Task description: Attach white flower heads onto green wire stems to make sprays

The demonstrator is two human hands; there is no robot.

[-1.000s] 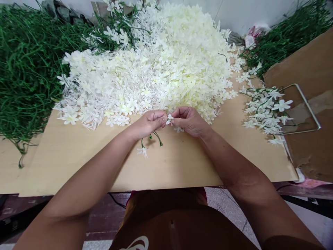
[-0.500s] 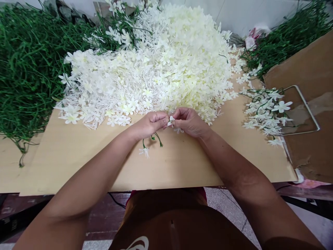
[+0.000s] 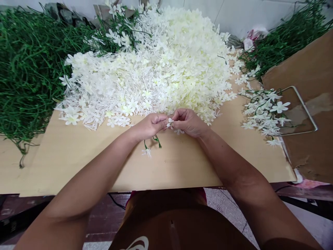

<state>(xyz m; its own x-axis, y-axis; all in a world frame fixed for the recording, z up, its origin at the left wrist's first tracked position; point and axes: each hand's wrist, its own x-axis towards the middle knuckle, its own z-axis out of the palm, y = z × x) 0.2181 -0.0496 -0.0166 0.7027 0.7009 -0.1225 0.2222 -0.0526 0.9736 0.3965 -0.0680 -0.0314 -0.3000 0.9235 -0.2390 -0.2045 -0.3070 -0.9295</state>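
My left hand [image 3: 153, 125] is closed on a green artificial flower stem [image 3: 156, 139], whose branches hang out below the fingers. One branch ends in a white flower [image 3: 147, 151] with narrow petals, just over the board. Between my two hands sits a small white artificial flower [image 3: 170, 122], pinched by the fingertips of my right hand [image 3: 189, 122]. The fingers of both hands meet there, so where stem and flower join is hidden. Under the right fingers another white flower [image 3: 179, 131] shows partly. Just beyond the hands lies a large heap of loose white and cream flower heads [image 3: 187, 69].
Green stems [image 3: 31, 69] are piled at the left, with another bunch [image 3: 288, 38] at the far right. A cluster of stemmed white flowers [image 3: 265, 111] lies by a bent metal wire stand [image 3: 303, 99]. A cardboard sheet [image 3: 309, 146] leans at the right of the tan board [image 3: 166, 173].
The flower between my fingertips has turned so that its petals face up more. The hanging stem branches have shifted slightly. Both hands stay in nearly the same place.
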